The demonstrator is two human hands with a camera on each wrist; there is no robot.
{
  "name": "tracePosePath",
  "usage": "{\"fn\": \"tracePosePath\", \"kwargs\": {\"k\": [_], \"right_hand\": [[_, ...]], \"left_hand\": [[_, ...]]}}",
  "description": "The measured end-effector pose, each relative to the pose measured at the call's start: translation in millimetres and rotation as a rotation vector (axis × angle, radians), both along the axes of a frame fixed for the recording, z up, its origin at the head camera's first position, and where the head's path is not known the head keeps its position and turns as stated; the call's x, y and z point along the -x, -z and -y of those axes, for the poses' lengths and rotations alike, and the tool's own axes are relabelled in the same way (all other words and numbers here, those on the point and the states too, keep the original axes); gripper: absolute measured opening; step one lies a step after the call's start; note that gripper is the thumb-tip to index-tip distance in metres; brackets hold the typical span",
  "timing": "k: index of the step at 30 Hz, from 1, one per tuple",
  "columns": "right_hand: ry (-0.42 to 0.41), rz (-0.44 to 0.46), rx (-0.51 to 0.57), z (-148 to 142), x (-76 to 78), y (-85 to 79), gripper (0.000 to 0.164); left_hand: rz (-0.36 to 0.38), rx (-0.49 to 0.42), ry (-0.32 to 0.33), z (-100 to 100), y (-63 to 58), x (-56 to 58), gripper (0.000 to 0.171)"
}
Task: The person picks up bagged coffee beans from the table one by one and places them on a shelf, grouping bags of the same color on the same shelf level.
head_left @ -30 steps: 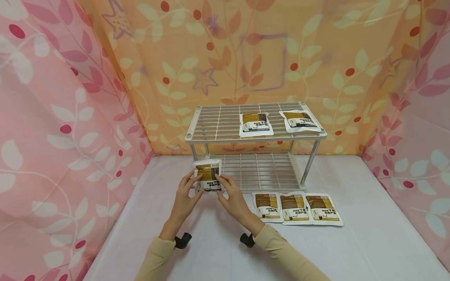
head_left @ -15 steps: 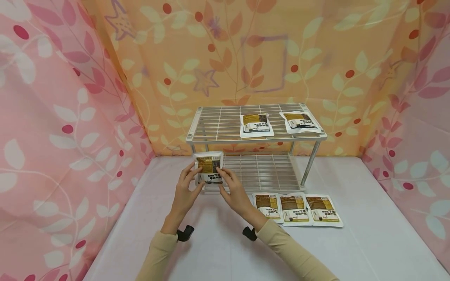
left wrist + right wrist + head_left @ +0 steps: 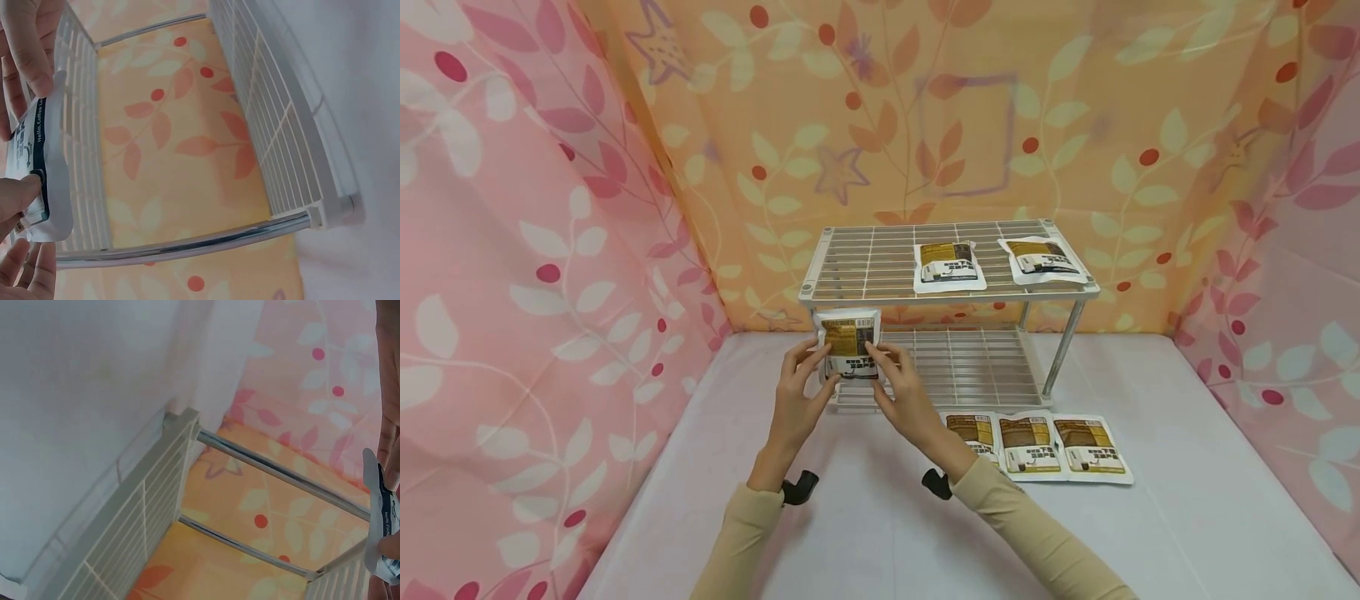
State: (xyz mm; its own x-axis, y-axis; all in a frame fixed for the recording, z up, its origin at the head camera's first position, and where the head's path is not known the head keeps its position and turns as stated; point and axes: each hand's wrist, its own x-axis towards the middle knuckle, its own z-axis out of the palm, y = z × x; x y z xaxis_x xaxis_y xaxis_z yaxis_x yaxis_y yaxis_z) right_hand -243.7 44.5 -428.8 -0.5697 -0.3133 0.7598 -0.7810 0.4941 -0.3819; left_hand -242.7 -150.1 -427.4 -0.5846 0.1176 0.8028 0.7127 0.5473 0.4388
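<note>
- My left hand pinches the left edge of a small packet, fingers curled on it.
- I hold the packet up in front of the wire rack, at its front left corner, just under the top shelf.
- My right hand pinches the packet's right edge.
- Two packets lie on the rack's top shelf, toward its right end.
- Three packets lie in a row on the tabletop, just in front of the rack's right side.
</note>
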Motion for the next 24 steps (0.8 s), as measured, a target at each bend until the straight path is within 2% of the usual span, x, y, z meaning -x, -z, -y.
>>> {"fn": "tracePosePath", "kwargs": {"k": [7, 15, 24], "right_hand": [[-0.002, -0.058, 0.019, -1.2, 1.7, -11.5, 0.064], [-0.021, -0.107, 0.015, -4.1, 3.6, -26.1, 0.064], [-0.043, -0.177, -0.011, -8.4, 8.3, -38.9, 0.062]], "left_hand": [[-0.027, -0.008, -0.008, -4.0, -8.2, 2.8, 0.051], [-0.080, -0.036, 0.026, -8.4, -19.1, 5.0, 0.052], [-0.075, 0.001, 0.031, -9.5, -31.3, 3.7, 0.058]]}}
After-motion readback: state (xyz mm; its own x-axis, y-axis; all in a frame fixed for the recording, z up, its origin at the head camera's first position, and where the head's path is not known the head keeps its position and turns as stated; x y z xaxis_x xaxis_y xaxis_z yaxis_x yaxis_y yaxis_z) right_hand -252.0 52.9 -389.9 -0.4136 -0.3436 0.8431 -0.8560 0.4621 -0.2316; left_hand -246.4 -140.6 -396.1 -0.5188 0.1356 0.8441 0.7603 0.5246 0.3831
